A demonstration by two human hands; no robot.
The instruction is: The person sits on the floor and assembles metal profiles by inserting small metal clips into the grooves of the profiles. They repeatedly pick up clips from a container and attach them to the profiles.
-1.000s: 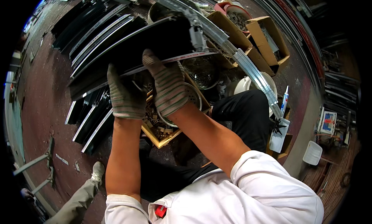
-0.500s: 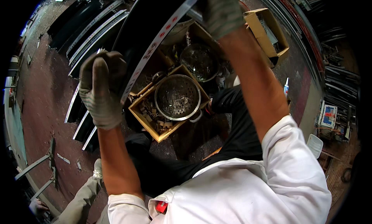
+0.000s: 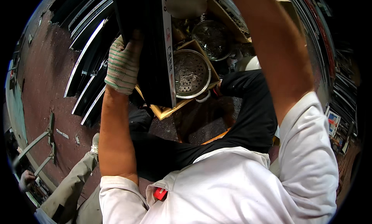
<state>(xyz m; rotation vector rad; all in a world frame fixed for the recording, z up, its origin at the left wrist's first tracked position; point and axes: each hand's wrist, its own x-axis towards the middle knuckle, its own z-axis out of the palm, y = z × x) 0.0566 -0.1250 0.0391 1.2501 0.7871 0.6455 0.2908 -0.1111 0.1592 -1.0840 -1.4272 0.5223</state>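
A long black panel with a white, marked edge strip stands lengthwise in front of me, running off the top of the view. My left hand, in a striped knit glove, is closed on the panel's left side, its thumb against the black face. My right forearm reaches up past the top of the picture, so the right hand is hidden. Behind the panel's lower end, a perforated metal bowl rests on a wooden box, partly covered by the panel.
Several curved black strips with white edges lie at the left. A second round pan sits beyond the box. Long profiles are stacked at the right. Another person's trouser leg and gloved hand show at lower left.
The panel has swung from a slant to nearly straight ahead and now covers part of the box. My left hand has moved right, onto its side. My right hand has passed out of view.
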